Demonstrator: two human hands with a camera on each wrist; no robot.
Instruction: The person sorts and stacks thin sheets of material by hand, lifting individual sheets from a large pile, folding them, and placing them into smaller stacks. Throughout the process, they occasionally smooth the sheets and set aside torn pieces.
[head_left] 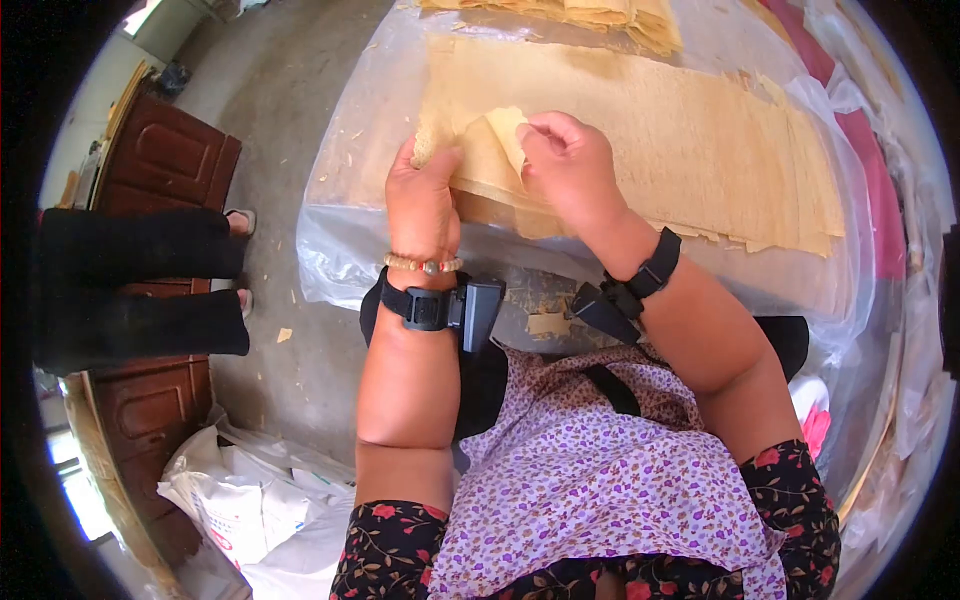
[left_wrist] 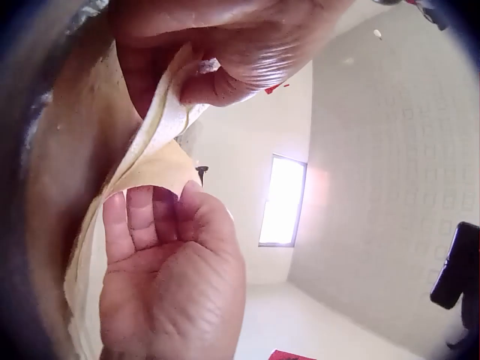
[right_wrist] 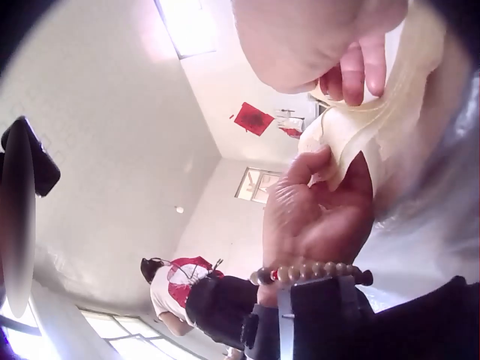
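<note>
My left hand (head_left: 425,195) holds the left end of a thin pale-yellow sheet (head_left: 508,128), thumb on one side and fingers on the other. A flap is lifted and folded over, and my right hand (head_left: 575,165) pinches its edge. Between the two hands the sheet (left_wrist: 161,166) curves upward in the left wrist view. The right wrist view has the left hand (right_wrist: 322,214) gripping the sheet's edge (right_wrist: 345,133) below the right hand (right_wrist: 322,45). Beneath them lies a broad layered stack of similar sheets (head_left: 690,150) with ragged edges.
Clear plastic (head_left: 345,240) covers the table and hangs over its near edge. More folded sheets (head_left: 600,12) lie at the far side. White sacks (head_left: 250,500) stand at lower left. Another person's dark-trousered legs (head_left: 140,285) are at left, beside brown cabinet doors (head_left: 165,150).
</note>
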